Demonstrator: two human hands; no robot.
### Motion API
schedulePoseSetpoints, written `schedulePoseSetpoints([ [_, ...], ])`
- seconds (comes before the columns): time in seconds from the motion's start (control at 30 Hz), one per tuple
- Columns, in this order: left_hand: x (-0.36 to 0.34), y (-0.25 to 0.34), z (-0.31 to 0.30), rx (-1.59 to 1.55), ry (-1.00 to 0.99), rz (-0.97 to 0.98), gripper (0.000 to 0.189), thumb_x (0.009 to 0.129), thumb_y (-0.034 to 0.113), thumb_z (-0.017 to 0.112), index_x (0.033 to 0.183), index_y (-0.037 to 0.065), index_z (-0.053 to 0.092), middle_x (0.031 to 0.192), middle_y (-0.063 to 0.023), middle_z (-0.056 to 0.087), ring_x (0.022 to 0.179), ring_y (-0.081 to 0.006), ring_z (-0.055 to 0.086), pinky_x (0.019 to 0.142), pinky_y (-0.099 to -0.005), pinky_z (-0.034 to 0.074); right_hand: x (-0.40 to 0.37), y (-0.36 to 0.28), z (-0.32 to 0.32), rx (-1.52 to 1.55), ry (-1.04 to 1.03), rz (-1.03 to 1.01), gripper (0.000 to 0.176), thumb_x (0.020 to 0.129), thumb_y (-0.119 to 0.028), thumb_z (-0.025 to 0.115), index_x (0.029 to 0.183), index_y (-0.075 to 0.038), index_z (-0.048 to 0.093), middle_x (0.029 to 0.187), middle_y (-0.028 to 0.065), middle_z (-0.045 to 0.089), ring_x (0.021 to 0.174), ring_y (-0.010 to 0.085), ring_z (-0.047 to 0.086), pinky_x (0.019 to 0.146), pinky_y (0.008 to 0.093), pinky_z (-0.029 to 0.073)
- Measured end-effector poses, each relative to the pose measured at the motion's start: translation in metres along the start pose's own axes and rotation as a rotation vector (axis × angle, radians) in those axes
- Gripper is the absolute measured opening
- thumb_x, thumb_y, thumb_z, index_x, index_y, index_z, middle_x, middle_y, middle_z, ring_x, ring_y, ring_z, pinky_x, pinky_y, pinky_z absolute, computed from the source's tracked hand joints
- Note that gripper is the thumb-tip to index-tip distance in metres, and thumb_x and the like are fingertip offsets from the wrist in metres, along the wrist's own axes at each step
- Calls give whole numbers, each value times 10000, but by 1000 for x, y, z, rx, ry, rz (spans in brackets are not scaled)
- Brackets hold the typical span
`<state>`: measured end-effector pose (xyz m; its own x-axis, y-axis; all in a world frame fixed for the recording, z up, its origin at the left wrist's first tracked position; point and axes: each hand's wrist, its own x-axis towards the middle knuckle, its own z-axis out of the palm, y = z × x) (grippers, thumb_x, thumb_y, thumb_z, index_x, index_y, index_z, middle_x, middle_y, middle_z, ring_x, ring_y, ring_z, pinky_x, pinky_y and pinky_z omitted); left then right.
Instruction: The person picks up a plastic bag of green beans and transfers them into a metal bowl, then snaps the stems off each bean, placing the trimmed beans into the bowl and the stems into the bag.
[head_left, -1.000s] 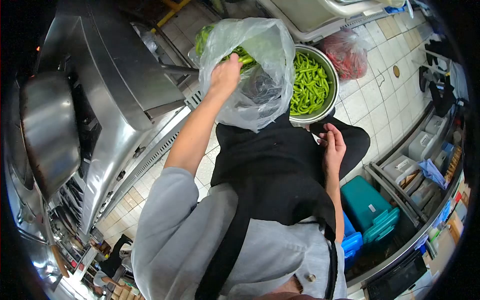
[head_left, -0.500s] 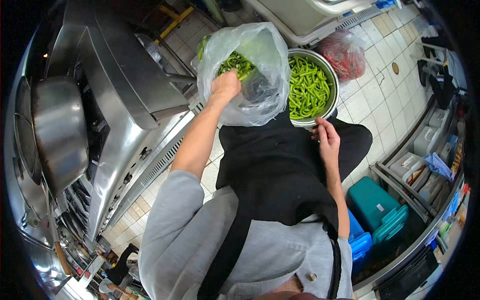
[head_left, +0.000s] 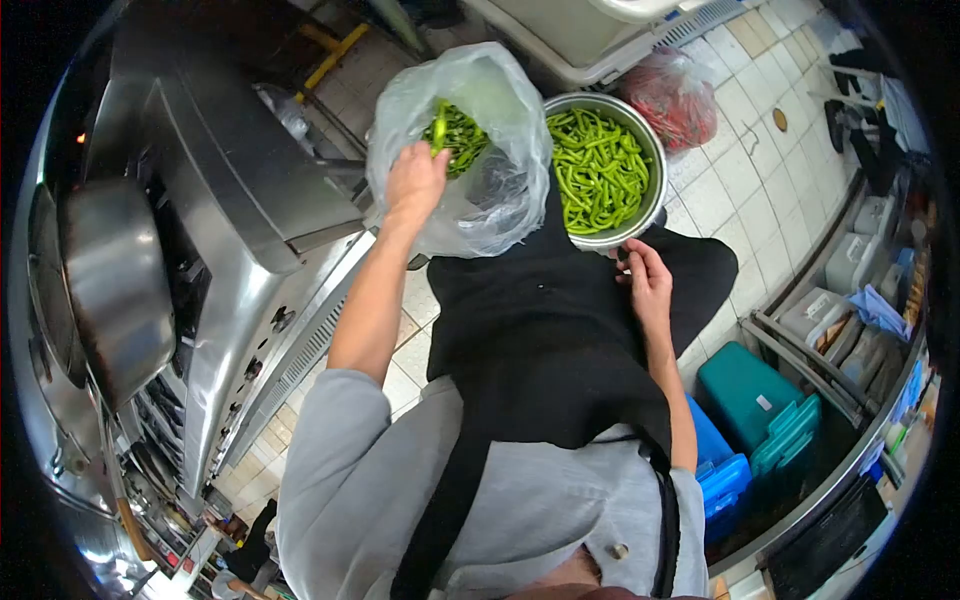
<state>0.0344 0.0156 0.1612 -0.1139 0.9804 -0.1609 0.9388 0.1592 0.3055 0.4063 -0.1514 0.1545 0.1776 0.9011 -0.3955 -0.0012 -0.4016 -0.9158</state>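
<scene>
My left hand [head_left: 415, 185] is at the mouth of a clear plastic bag [head_left: 490, 205] of green chili peppers [head_left: 462, 138] and pinches one green pepper [head_left: 438, 128] that sticks up above the fingers. To the right of the bag, a steel bowl [head_left: 652, 160] sits on the floor against my black apron [head_left: 545, 330], full of green chili peppers [head_left: 595, 170]. My right hand [head_left: 647, 285] rests on the apron just below the bowl's near rim. Its fingers are loosely apart and hold nothing.
A steel cooking range [head_left: 230, 190] with a large wok [head_left: 115, 290] runs along the left. A bag of red chilies [head_left: 680, 92] lies beyond the bowl, near a white crate [head_left: 590, 25]. Teal [head_left: 755, 405] and blue [head_left: 720, 470] boxes and a low shelf of containers [head_left: 830, 320] stand at right.
My left hand has drawn back toward the bag's left edge, now lifting a green pepper. The right hand has stayed below the bowl's rim. The view has shifted slightly.
</scene>
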Motion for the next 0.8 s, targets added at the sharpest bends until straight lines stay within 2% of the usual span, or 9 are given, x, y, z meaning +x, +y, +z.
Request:
schedulePoseSetpoints([
  [0.23,-53,33,-83,-314,105,-103,415,972,383,577,1296,124,561,967,-239,700,918,-427,677,788,-473,524,-5,-13,2,-212,-44,-161,238,1011,-109,547,1219,-22,623,1018,41,661,842,117,638,693,263,550],
  [0.3,-61,34,-94,-316,225,-25,393,982,353,582,1289,107,577,997,-229,701,911,-416,676,795,-454,527,-15,-44,1,-260,-56,-141,259,947,-95,603,1189,-11,643,958,95,676,860,158,659,749,302,545],
  [0.33,-64,36,-100,-292,276,15,352,994,304,569,1278,97,588,1071,-220,691,960,-402,667,825,-444,523,-10,-24,-3,-322,-15,-332,268,930,-102,622,1177,-2,640,1006,144,688,935,246,683,825,359,544],
  [0.4,-64,38,-115,-150,336,104,310,994,240,556,1252,76,605,1143,-192,671,1050,-381,636,897,-427,496,-16,-52,-6,-362,-31,-384,248,926,-85,612,1158,-3,636,1054,175,679,1006,306,674,873,380,532],
  [0.5,-77,89,-154,-247,283,173,288,977,231,576,1199,53,620,1034,-215,679,965,-412,641,821,-456,497,-17,-75,-10,-407,3,-678,241,940,-30,587,1174,16,622,1050,153,649,959,262,657,841,333,527],
  [0.53,-87,103,-164,-238,67,199,277,966,234,592,1165,46,629,962,-222,677,906,-423,644,779,-470,496,-19,-84,-12,-418,-14,-696,255,939,-25,583,1187,27,611,1136,165,637,1044,293,640,894,347,513],
  [0.57,-96,116,-167,-220,-149,223,267,955,237,609,1132,40,639,890,-229,676,846,-434,648,736,-484,494,-21,-90,-14,-395,-47,-693,299,936,-30,590,1232,18,591,1185,171,616,1100,297,622,911,354,514],
  [0.67,-101,141,-140,-265,-221,438,269,948,251,619,1102,33,645,841,-252,668,818,-449,651,700,-507,492,-29,-105,-10,-332,-77,-681,365,927,-66,622,1276,17,555,1257,195,585,1185,339,573,993,374,467],
  [0.8,-62,100,-95,-32,50,305,341,989,324,547,1129,24,630,867,-267,677,863,-468,648,723,-531,500,-34,-113,-6,-440,-85,-777,442,921,-119,666,1317,17,526,1296,206,565,1218,352,551,1034,391,446],
])
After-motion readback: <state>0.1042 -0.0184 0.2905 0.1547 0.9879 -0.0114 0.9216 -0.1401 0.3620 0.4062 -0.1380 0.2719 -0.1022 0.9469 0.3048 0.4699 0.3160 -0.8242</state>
